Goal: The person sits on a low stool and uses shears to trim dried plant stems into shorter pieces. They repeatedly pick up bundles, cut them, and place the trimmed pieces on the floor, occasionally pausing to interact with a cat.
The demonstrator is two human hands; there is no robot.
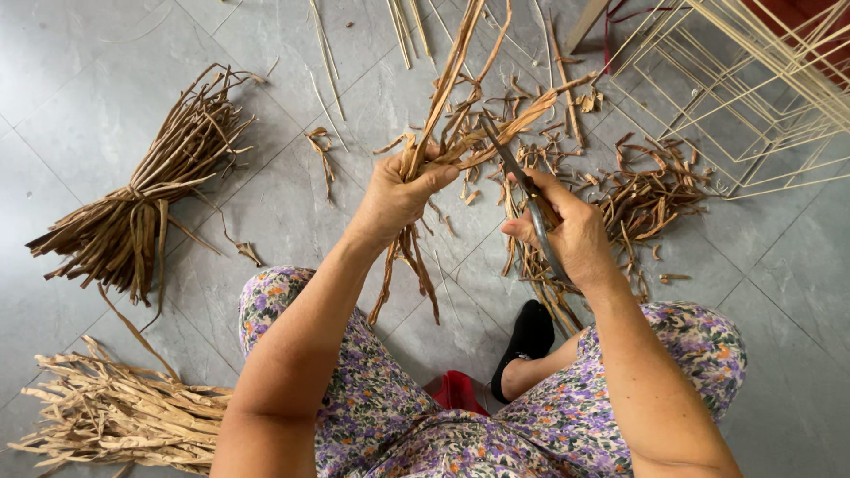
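Dried brown stalks (pixel 443 133) stand over the floor (pixel 106 106), gripped in our left hand (pixel 394 195); our right hand (pixel 571 235) is closed on scissors (pixel 518 173), blades at the stalks. A slip could nick the left fingers (pixel 443 177), or loosen the bunch.

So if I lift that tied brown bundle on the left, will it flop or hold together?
The tied bundle probably lifts as one piece, since a band cinches its middle. Its loose ends splay and curl, so they would likely droop. Dried strips look light, perhaps brittle.
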